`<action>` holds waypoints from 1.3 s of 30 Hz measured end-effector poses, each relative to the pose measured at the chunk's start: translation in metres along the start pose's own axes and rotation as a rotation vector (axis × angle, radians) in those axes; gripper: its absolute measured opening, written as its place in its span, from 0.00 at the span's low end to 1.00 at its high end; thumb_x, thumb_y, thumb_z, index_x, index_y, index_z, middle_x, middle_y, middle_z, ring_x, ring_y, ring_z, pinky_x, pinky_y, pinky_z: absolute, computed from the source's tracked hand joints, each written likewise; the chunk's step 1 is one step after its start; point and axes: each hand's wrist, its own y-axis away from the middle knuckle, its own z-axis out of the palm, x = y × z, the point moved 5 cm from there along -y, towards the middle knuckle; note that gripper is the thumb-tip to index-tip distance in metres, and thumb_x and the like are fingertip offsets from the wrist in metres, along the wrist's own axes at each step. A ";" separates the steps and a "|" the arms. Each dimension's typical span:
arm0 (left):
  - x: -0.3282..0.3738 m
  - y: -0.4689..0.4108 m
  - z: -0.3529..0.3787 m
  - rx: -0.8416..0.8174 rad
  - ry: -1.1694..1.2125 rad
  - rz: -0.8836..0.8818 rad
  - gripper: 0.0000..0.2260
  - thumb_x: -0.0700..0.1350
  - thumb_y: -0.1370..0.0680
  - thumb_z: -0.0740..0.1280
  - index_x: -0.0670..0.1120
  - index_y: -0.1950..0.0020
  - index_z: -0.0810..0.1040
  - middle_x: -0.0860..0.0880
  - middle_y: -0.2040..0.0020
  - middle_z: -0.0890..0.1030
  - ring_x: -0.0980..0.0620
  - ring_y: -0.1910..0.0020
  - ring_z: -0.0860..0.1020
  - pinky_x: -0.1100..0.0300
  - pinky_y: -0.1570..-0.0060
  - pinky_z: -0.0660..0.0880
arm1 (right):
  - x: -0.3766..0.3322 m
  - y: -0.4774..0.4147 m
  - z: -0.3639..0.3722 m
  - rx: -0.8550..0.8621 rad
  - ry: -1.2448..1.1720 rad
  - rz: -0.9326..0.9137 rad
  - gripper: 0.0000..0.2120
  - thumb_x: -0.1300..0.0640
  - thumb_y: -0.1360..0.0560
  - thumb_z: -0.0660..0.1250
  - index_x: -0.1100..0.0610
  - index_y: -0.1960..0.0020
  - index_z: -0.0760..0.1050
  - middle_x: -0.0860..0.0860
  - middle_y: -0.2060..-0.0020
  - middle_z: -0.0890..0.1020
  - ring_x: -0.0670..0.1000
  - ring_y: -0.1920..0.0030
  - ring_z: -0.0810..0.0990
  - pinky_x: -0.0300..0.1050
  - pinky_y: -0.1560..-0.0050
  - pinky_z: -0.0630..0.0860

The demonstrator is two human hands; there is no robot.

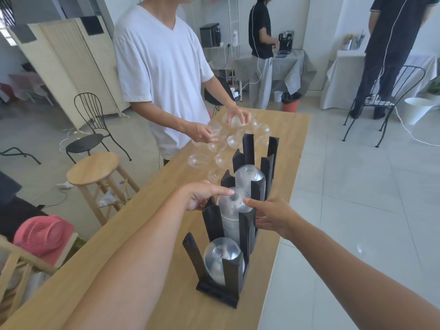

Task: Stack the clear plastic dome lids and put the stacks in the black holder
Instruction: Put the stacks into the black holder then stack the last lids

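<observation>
A black holder (215,225) with upright slats stands lengthwise on the wooden table (166,258). Three of its slots hold stacks of clear dome lids: a near stack (220,256), a middle stack (229,210) and a far stack (248,176); the farthest slot looks empty. My left hand (202,194) touches the top of the middle stack from the left, index finger stretched over the dome. My right hand (271,216) touches the same dome from the right with straight fingers. Several loose lids (197,160) lie scattered on the far half of the table.
A person in a white T-shirt (157,67) stands at the table's left far side, both hands on loose lids. A wooden stool (95,167) and a black chair (92,129) stand left of the table. Two other people stand at the back by covered tables.
</observation>
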 end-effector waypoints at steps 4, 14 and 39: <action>-0.006 -0.002 0.005 -0.018 0.002 -0.035 0.35 0.60 0.38 0.78 0.48 0.35 0.76 0.44 0.30 0.70 0.44 0.32 0.69 0.45 0.28 0.63 | 0.003 -0.007 -0.001 -0.031 0.035 0.058 0.30 0.40 0.39 0.81 0.59 0.48 0.79 0.54 0.53 0.82 0.53 0.55 0.84 0.45 0.62 0.82; -0.017 -0.005 0.006 -0.089 0.066 -0.083 0.28 0.60 0.34 0.77 0.49 0.38 0.77 0.49 0.40 0.77 0.50 0.41 0.75 0.54 0.46 0.71 | 0.013 -0.015 -0.001 -0.137 0.036 0.112 0.26 0.43 0.36 0.79 0.63 0.51 0.82 0.60 0.47 0.82 0.59 0.51 0.84 0.48 0.59 0.82; 0.019 0.056 -0.035 0.292 -0.095 0.028 0.37 0.69 0.30 0.68 0.50 0.27 0.70 0.46 0.32 0.76 0.46 0.39 0.77 0.42 0.29 0.62 | -0.087 0.047 -0.034 0.177 0.675 -0.507 0.15 0.39 0.26 0.68 0.50 0.52 0.76 0.43 0.56 0.80 0.40 0.59 0.78 0.37 0.66 0.71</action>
